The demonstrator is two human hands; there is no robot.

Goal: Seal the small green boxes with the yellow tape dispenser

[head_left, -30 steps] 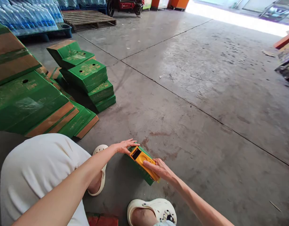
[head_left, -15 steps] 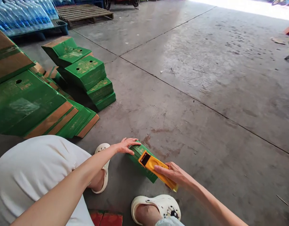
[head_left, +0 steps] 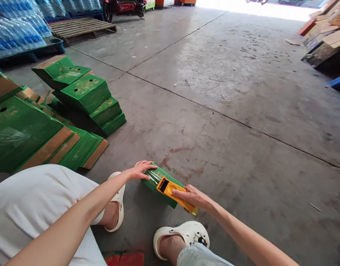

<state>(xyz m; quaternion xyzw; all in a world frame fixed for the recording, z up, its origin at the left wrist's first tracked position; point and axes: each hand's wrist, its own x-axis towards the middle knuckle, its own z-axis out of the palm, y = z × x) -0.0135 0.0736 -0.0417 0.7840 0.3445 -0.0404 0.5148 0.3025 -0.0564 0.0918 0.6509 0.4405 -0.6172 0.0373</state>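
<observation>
Gripping the yellow tape dispenser (head_left: 175,193) in our right hand (head_left: 192,195), we run it along the green box (head_left: 156,179) lying beneath it; our left hand (head_left: 139,170) presses flat on the box's far end. If that hand slips, we judge the box could skid and the tape wrinkle.

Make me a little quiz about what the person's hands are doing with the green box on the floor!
1. True or false: the left hand rests on the far end of the green box.
2. What does the right hand hold? A) a blue bottle B) a yellow-orange tool C) a white shoe
3. Fill in: the stack of green boxes sits on the person's ____ side.

Key:
1. True.
2. B. The tool lies along the top of the box.
3. Left, on the concrete floor, in front of the wooden pallet.
</observation>
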